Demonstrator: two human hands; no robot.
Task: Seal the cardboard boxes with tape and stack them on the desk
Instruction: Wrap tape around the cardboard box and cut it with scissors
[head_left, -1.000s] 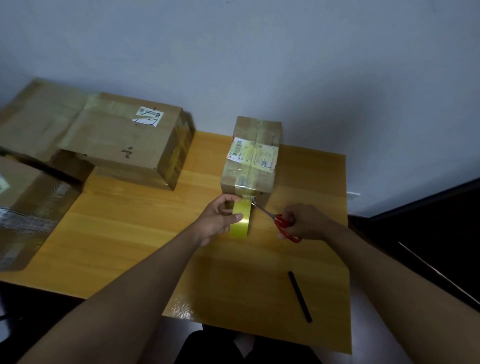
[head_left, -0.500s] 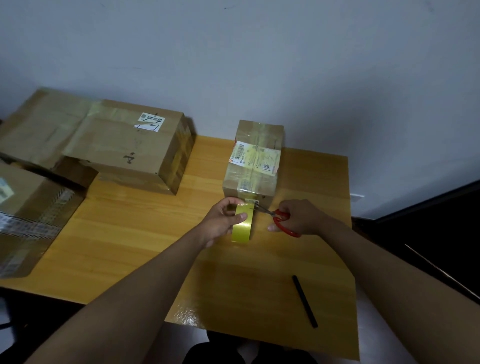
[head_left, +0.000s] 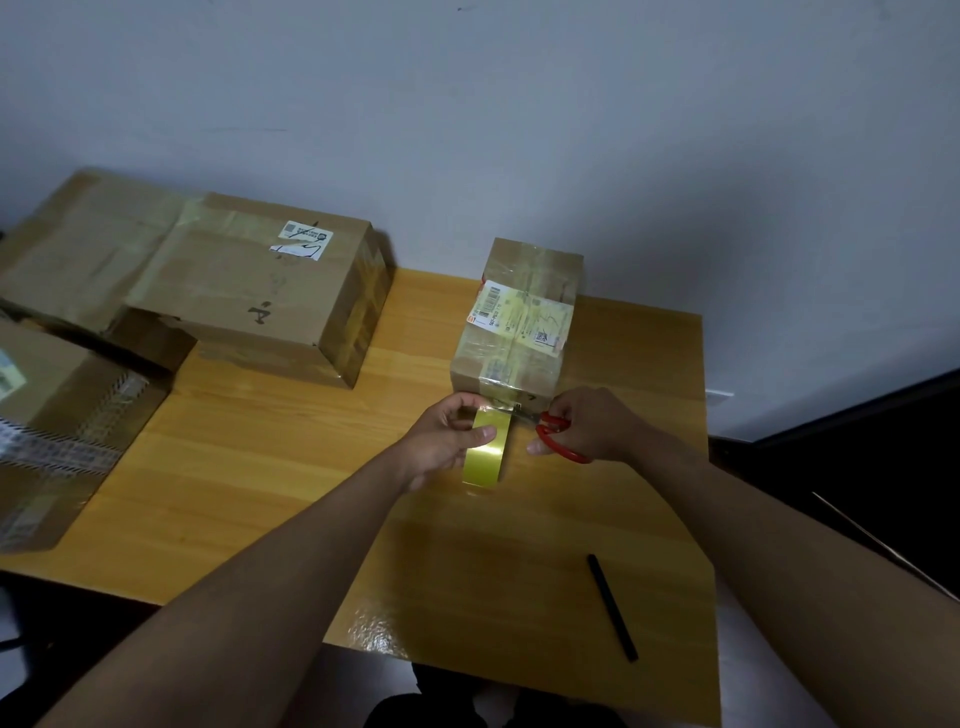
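A small cardboard box (head_left: 519, 322) with a shipping label stands near the back of the wooden desk (head_left: 270, 467). Just in front of its near face my left hand (head_left: 441, 439) grips a yellowish roll of tape (head_left: 485, 454), thumb on the outer band. A strip of tape runs from the roll up to the box. My right hand (head_left: 587, 423) holds red-handled scissors (head_left: 556, 434), fingers through the loops, with the blades at the tape strip between roll and box.
A larger taped box (head_left: 260, 280) sits at the desk's back left, leaning over flattened cardboard (head_left: 78, 244). Another box (head_left: 57, 431) with printed tape stands at the left edge. A black pen (head_left: 612, 607) lies near the front right. A grey wall rises behind.
Both hands have crept a little closer to the small box. The scissors have moved in onto the tape strip by the roll. The boxes and pen have not moved.
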